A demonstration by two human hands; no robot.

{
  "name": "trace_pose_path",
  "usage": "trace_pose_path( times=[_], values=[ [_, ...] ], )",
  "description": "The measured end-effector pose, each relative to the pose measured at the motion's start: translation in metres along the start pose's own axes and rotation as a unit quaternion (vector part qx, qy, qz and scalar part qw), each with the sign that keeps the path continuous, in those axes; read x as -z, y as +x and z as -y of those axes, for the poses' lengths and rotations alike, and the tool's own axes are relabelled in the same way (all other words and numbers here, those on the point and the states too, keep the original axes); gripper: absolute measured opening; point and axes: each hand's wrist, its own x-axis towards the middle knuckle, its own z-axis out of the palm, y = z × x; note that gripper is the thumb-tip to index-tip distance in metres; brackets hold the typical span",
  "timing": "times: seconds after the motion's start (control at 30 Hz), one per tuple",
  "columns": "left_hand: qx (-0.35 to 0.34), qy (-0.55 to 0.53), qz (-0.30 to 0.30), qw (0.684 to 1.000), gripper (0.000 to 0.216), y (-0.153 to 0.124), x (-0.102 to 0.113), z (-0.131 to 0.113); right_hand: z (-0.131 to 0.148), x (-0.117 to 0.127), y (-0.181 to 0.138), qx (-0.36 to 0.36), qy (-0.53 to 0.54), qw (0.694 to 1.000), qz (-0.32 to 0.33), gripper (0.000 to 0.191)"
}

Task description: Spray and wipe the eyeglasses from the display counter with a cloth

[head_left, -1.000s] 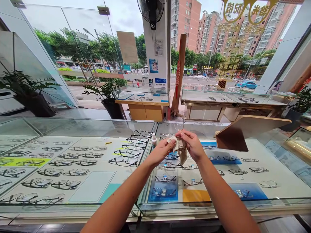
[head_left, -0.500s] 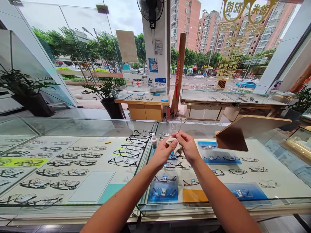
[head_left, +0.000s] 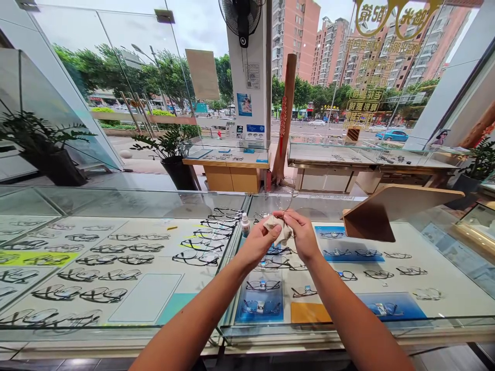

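Off-white cloth [head_left: 275, 223]: bunched above the counter [head_left: 460, 288], pinched between the thumb and fingers of the left hand [head_left: 258, 241], with part of it hanging between both hands.
Wire glasses [head_left: 286, 202]: held upright over the far part of the counter, the thin frame rising just above the fingertips; the lower part is hidden by fingers and cloth.
Right hand [head_left: 303, 234]: closed, thumb and fingers pinching the glasses close to the cloth; the exact part gripped cannot be told.
Small bottle [head_left: 245, 225]: stood upright just beside the left hand, on its far side.
Display frames [head_left: 263, 284]: laid out in rows under the glass, some on a blue panel [head_left: 350, 236].
Wooden board [head_left: 369, 222]: set at a slant to the right of the hands.
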Motion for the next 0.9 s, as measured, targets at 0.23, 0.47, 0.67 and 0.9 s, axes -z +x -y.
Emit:
trace_pose_path(
  times=[0.23,0.47,0.67,0.9],
  values=[
    [-0.022,0.012,-0.001,1.0,0.041,0.005,0.007,0.002,0.0,-0.001,-0.003,0.036,-0.046,0.998,0.014,0.032],
    [0.012,0.038,0.059,0.997,0.054,0.004,0.016,-0.004,-0.001,0.001,0.001,-0.023,0.014,0.999,-0.019,0.028],
    [-0.033,0.061,-0.008,0.998,0.047,0.007,0.013,0.002,-0.004,-0.004,-0.002,0.018,0.002,1.0,-0.003,0.022],
    [0.033,0.053,0.081,0.995,0.052,0.004,0.021,-0.012,-0.002,0.0,0.0,-0.026,0.046,0.998,-0.027,0.023]
  ],
)
